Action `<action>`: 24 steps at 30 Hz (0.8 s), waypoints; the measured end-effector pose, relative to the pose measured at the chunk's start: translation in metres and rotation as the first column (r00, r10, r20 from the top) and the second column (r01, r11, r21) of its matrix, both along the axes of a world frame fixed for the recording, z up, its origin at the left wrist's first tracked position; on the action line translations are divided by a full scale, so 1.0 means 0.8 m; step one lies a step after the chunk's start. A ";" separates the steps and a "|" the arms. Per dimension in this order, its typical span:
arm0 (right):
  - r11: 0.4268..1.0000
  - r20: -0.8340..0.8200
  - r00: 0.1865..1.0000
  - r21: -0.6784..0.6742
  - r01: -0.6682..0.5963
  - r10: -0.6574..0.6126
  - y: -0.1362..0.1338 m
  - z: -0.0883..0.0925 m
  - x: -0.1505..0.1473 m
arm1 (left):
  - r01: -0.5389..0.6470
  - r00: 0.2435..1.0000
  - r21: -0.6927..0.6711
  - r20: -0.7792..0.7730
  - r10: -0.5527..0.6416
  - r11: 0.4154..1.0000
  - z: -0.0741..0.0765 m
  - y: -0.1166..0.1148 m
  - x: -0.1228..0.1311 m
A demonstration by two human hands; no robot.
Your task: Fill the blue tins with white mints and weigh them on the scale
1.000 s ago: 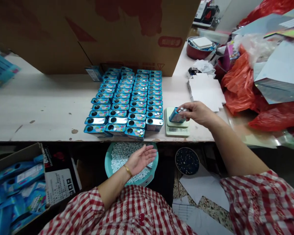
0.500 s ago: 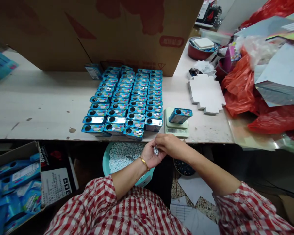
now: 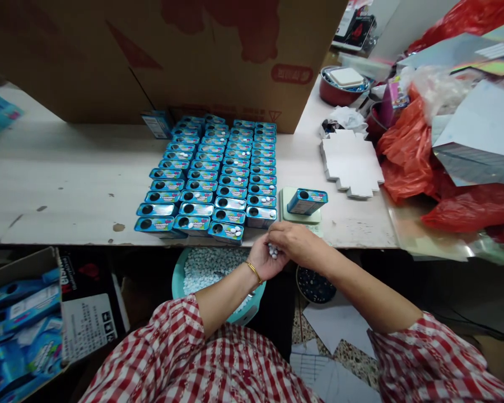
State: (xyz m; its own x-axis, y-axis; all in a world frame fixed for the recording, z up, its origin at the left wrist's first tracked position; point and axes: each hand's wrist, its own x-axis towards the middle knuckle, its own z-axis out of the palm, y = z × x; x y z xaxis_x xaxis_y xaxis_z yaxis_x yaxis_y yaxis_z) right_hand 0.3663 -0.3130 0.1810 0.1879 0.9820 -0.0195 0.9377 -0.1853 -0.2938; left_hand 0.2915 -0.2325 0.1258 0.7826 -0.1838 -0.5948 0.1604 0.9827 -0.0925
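My left hand (image 3: 262,262), with a gold bracelet at the wrist, is cupped around several small white candies (image 3: 273,251) at the table's front edge. The fingers of my right hand (image 3: 292,239) are drawn together over that palm, touching the candies; what is between the fingertips is hidden. Just beyond my hands, a blue tin (image 3: 306,205) with a dark round opening stands on a pale green scale (image 3: 284,208). To its left are rows of similar blue tins (image 3: 230,215), some with white candies on their tops. Below my left forearm sits a turquoise basin (image 3: 177,282) full of white candies.
A big cardboard box (image 3: 235,73) stands behind the tins. Flat white cardboard cutouts (image 3: 353,162) lie right of the scale, near red plastic bags (image 3: 407,151) and a red bowl (image 3: 336,96). A carton (image 3: 46,257) of blue packaging sits at lower left.
My view has shifted slightly, moving most of the table things a little left. Both hands stay together, slightly further right, with the candies still in my left palm.
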 end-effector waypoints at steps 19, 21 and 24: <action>0.929 0.117 0.935 0.208 0.307 -0.335 -0.026 0.010 0.123 | 0.112 0.993 0.155 -0.063 -0.103 0.982 -0.009 0.006 -0.015; 0.931 0.101 0.941 0.213 0.296 -0.323 -0.025 0.008 0.123 | 0.114 0.992 0.155 -0.063 -0.105 0.981 -0.010 0.005 -0.015; 0.923 0.111 0.933 0.227 0.311 -0.341 -0.027 0.008 0.127 | 0.115 0.992 0.163 -0.072 -0.104 0.980 -0.010 0.006 -0.016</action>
